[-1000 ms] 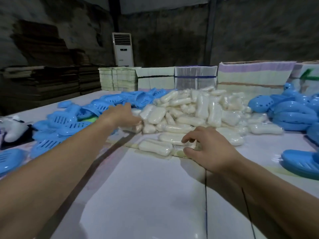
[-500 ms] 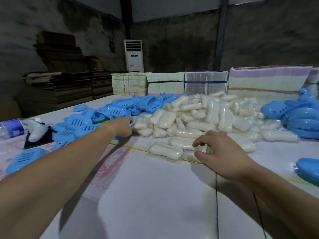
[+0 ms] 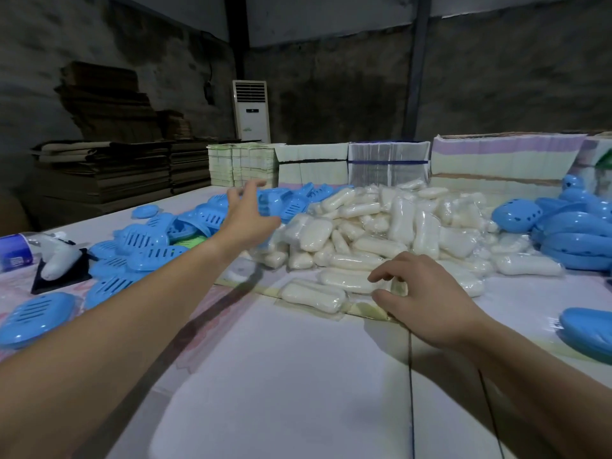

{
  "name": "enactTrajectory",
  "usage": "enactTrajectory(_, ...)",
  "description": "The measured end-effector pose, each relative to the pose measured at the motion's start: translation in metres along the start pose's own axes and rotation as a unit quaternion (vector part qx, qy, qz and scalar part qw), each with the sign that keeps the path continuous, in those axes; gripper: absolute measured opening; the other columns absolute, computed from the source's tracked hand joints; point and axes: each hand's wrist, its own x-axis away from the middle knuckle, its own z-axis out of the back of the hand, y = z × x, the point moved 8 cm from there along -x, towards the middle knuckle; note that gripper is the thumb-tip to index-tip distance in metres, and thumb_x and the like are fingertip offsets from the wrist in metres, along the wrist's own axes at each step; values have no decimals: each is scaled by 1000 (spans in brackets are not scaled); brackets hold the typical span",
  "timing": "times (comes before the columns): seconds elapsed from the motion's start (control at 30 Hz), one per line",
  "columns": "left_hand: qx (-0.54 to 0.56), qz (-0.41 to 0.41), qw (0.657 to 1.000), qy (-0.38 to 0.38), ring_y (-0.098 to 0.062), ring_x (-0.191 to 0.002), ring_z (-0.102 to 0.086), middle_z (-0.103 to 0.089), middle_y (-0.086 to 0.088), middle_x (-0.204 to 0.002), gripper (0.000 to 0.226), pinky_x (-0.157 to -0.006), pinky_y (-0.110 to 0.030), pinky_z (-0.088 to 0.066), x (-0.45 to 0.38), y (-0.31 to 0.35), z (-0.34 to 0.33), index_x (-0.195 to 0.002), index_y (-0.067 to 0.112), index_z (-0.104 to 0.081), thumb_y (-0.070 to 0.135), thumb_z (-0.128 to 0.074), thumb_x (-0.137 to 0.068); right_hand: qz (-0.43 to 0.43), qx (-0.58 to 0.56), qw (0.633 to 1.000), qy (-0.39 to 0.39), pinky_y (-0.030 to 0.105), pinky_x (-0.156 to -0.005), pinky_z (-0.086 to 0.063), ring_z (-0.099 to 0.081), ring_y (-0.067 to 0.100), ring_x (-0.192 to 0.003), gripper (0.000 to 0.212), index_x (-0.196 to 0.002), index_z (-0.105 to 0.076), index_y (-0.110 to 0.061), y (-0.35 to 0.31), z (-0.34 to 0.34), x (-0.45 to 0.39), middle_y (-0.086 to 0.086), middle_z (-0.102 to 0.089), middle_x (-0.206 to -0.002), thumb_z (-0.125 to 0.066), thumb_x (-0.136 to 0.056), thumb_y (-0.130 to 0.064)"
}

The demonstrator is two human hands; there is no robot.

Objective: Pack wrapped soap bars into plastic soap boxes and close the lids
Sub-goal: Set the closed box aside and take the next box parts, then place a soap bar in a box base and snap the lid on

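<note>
- Change from half a second earlier: the left hand (image 3: 250,217) has lifted off the near edge of the blue pile and now reaches farther, fingers spread and holding nothing, above the slotted soap boxes (image 3: 145,241). The right hand (image 3: 427,299) has barely shifted.
- Right hand: fingers loosely curled over the near edge of the soap heap, fingertips (image 3: 376,278) at or just above a wrapped bar. Contact cannot be told; nothing is gripped.
- Location of task items: wrapped soap bars (image 3: 381,233) are heaped at centre, far from the person. One single bar (image 3: 313,297) lies nearest, just left of the right hand. Open blue boxes are spread at left; closed boxes (image 3: 576,233) are piled at right.
- Handling, judged: bars look firm and light, but the glossy film wrap is likely slippery and loose at the ends. Best taken across the narrow waist, thumb against fingers, not by the film.
- Boxes, judged: thin rigid plastic, light, easily nested or snagged. Take one by its rim, and expect neighbours to lift with it.
</note>
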Motion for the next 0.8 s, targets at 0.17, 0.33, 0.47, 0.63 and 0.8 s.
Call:
enactTrajectory(0.17, 296, -62, 945, -122, -21, -102, -61, -44, -2, -128, 81, -77, -33, -57, 39, 81, -52, -132, 49, -41, 8, -75, -71, -36, -24, 998, 49, 26, -80, -36, -49, 10, -98, 16, -96, -66, -38, 10, 15, -2, -15, -56, -94, -63, -85, -28)
enactTrajectory(0.33, 367, -101, 906, -184, -17, -94, -66, -53, 5, -115, 72, -75, -25, -58, 83, 113, -106, -117, 57, -50, 19, -79, -62, -128, -44, 984, 118, 32, -71, -48, -57, 9, -77, 9, -75, -67, -26, 38, 41, 0, -10, -63, -87, -62, -83, -27)
enactTrajectory(0.47, 362, -125, 896, -226, -4, -103, -67, -57, 8, -123, 68, -81, -31, -61, 99, 106, -119, -113, 51, -56, 21, -85, -59, -161, -77, 976, 127, 23, -64, -49, -62, 4, -72, 16, -77, -72, -26, 50, 54, 3, -13, -69, -77, -58, -83, -23)
enactTrajectory(0.63, 221, -246, 907, -262, 0, -111, -60, -59, 21, -118, 58, -90, -23, -54, 126, 121, -123, -113, 46, -54, 36, -86, -66, -173, -52, 970, 161, 19, -64, -45, -60, 3, -75, 15, -80, -73, -25, 58, 75, 6, -14, -69, -78, -59, -85, -21)
enactTrajectory(0.8, 100, -289, 900, -310, 6, -98, -57, -60, 19, -110, 62, -76, -12, -45, 140, 123, -127, -123, 48, -47, 60, -75, -68, -182, 23, 971, 151, 26, -66, -46, -59, 6, -79, 12, -82, -69, -29, 65, 82, 7, -15, -66, -80, -59, -85, -23)
